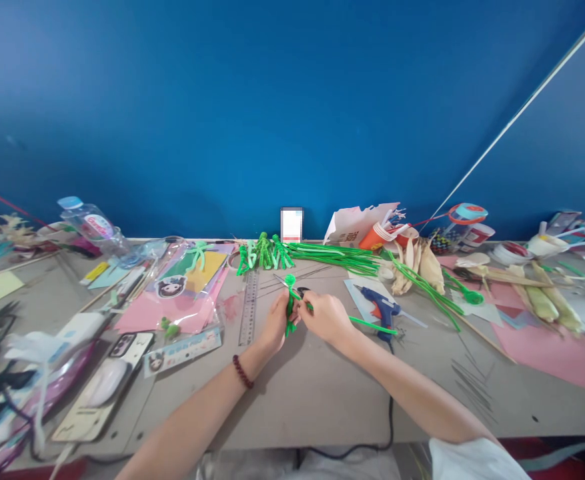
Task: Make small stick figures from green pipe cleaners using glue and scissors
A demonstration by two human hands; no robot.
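Note:
A small figure of twisted green pipe cleaners (290,281), with a round coiled head, stands upright in my left hand (276,321), whose fingers are closed around its lower part. My right hand (325,317) is pinched beside it, on a green pipe cleaner (375,326) whose loose length sticks out past the wrist to the right. A pair of scissors (303,291) shows a dark handle by my right fingers and a thin blade near the figure's head; whether that hand grips them is hidden.
Behind my hands lie finished green figures (265,252) and a bundle of green pipe cleaners (337,257). A clear ruler (249,310) is left of my hands, a blue glue gun (379,305) right. Further left are a phone (107,387) and a bottle (92,223).

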